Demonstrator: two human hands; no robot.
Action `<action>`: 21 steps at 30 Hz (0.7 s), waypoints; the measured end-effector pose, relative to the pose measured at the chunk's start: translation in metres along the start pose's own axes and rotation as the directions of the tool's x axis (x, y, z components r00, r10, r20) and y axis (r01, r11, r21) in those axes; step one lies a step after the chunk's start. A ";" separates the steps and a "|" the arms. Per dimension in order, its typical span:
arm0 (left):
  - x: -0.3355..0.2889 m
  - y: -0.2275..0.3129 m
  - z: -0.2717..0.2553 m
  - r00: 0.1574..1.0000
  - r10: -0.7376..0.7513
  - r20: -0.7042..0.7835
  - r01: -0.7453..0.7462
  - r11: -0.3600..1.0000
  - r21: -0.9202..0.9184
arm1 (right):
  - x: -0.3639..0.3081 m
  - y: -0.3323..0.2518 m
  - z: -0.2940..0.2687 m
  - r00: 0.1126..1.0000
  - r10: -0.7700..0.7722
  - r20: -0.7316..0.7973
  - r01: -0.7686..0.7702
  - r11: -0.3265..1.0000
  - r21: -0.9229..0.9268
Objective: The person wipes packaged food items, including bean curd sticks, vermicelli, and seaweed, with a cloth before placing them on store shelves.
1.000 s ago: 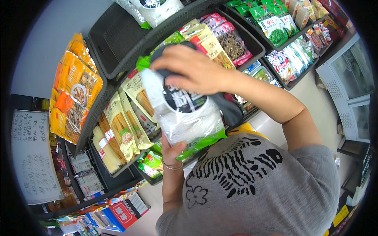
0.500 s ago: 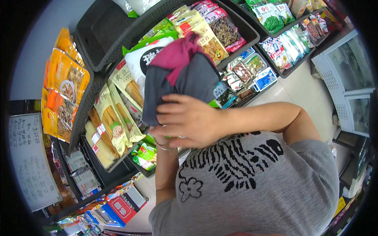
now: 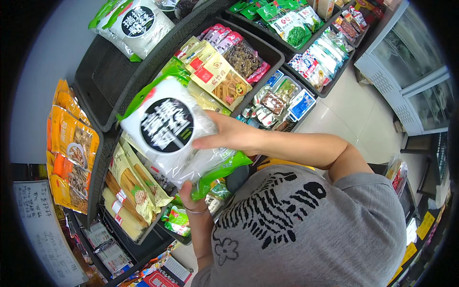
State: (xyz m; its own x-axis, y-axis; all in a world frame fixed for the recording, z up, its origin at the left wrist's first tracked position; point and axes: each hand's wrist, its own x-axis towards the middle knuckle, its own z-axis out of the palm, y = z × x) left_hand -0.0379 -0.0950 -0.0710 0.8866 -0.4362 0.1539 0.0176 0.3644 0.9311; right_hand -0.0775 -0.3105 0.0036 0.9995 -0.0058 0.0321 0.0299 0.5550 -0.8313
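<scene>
Both my hands hold a plump clear-and-white food bag (image 3: pixel 166 125) with bright green ends and a round black label. My right hand (image 3: pixel 228 133) grips its right side, thumb lying across the front and fingers mostly behind. From below, my left hand (image 3: pixel 193 200) closes on the bag's lower edge; its thumb shows, while the other fingers are hidden underneath. A dark grey piece, possibly cloth (image 3: pixel 240 176), shows between the bag's green end and my shirt. Under the bag, packs of dried sticks (image 3: pixel 134 182) and a yellow pack (image 3: pixel 215 76) lie in black trays.
Orange food packs (image 3: pixel 71 148) hang over the left tray's edge. Two similar white bags (image 3: pixel 138 28) rest on the upper shelf. Green packs (image 3: pixel 291 24) and small boxed goods (image 3: pixel 279 103) fill trays at right. A glass-doored cabinet (image 3: pixel 411 62) stands far right.
The white bag has come up from the tray into both hands. The dark grey and maroon cloth I held over it is now mostly out of sight. The view has shifted.
</scene>
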 end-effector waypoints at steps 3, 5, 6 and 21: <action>0.017 0.026 0.034 0.985 -0.173 0.024 0.168 0.977 0.134 | -0.012 0.012 -0.015 0.980 -0.039 -0.196 0.012 0.991 -0.134; 0.029 0.035 0.052 0.991 -0.055 0.122 0.009 0.936 0.351 | -0.010 0.035 -0.029 0.907 -0.362 -0.215 0.238 0.862 -0.447; 0.030 0.027 0.044 0.991 -0.037 0.132 0.008 0.977 0.214 | -0.016 0.029 -0.021 0.917 -0.347 -0.200 0.173 0.793 -0.584; -0.030 -0.011 0.006 0.947 -0.216 0.237 0.311 0.801 -0.512 | 0.053 -0.016 0.049 0.599 -0.443 0.667 0.546 -0.383 -0.745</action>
State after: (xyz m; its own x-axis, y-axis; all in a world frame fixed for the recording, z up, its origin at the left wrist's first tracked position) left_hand -0.0669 -0.0908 -0.0838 0.7263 -0.6870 0.0234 0.5260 0.5774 0.6244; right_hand -0.0255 -0.2792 0.0461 0.5769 0.3059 0.7574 0.5444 -0.8352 -0.0774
